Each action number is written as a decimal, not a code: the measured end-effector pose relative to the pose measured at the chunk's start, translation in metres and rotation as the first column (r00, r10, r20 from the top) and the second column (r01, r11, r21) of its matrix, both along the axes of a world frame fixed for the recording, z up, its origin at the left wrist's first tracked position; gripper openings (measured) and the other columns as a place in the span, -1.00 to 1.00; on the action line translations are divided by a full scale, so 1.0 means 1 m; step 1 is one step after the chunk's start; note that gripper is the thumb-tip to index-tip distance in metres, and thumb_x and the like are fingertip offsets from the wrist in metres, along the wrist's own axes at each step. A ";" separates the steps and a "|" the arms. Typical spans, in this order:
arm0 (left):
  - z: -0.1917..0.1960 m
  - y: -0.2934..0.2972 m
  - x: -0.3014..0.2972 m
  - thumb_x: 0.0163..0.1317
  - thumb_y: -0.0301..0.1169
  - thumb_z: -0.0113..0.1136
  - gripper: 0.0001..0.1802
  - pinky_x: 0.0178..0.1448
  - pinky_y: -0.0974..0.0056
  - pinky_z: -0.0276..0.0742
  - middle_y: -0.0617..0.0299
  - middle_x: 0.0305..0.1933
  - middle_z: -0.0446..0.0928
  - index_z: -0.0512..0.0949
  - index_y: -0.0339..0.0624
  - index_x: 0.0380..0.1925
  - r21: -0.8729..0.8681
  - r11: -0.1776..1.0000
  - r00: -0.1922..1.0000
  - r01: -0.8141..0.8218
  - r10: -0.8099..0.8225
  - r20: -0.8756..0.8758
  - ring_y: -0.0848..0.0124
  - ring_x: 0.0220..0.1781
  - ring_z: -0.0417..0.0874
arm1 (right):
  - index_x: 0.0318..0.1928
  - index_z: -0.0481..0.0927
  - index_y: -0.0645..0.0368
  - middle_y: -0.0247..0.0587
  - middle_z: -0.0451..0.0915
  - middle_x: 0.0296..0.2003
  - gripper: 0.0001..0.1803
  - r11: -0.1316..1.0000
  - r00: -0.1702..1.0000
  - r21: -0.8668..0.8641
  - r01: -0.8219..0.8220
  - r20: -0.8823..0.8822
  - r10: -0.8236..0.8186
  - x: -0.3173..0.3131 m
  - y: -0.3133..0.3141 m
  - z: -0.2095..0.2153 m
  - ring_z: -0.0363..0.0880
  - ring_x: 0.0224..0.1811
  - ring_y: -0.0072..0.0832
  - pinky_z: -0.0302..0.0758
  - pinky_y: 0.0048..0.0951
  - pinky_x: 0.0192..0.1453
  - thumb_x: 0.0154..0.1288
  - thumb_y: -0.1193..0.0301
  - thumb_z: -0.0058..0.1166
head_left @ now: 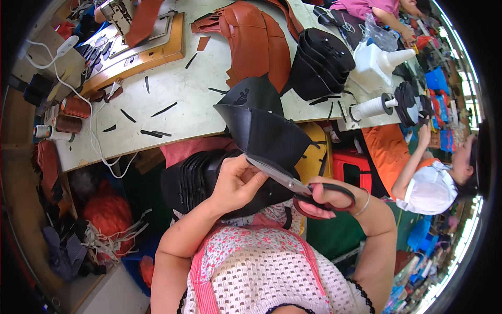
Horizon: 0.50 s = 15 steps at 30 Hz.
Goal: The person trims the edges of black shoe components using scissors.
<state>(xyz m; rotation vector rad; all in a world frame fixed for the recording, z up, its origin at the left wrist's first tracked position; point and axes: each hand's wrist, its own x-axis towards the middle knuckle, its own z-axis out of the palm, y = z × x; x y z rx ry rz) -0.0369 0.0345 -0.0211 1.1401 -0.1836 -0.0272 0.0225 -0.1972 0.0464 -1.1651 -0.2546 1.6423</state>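
Observation:
A folded black leather piece (266, 133) with a small cut-out pattern is held up in front of me, its upper part over the table edge. My left hand (238, 183) pinches its lower edge between thumb and fingers. In my right hand (329, 199) are scissors (286, 179) with dark handles, my fingers through the loops. Their blades point left along the leather's lower edge, the tips close to my left fingers; whether they are cutting cannot be made out. Under my hands, a stack of black leather pieces (191, 180) lies on my lap.
The white table (178, 125) carries scattered black scraps, brown leather pieces (256, 39), a black leather stack (324, 63), a white bottle (374, 65) and a thread spool (368, 108). A sewing machine (119, 21) stands far left. A red stool (353, 162) and a person (429, 186) are right.

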 end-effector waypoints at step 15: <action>0.064 -0.014 0.002 0.12 -0.60 0.16 -0.85 -0.29 0.27 0.49 0.01 -0.37 0.57 0.59 -0.30 -0.27 0.479 0.855 0.962 0.200 -0.265 0.070 0.20 -0.37 0.63 | -0.06 0.32 0.22 -0.11 0.58 -0.12 -0.51 0.815 0.524 0.412 0.408 0.625 -0.578 0.031 0.010 0.048 0.57 -0.15 -0.48 0.52 -0.40 0.02 0.02 0.65 0.29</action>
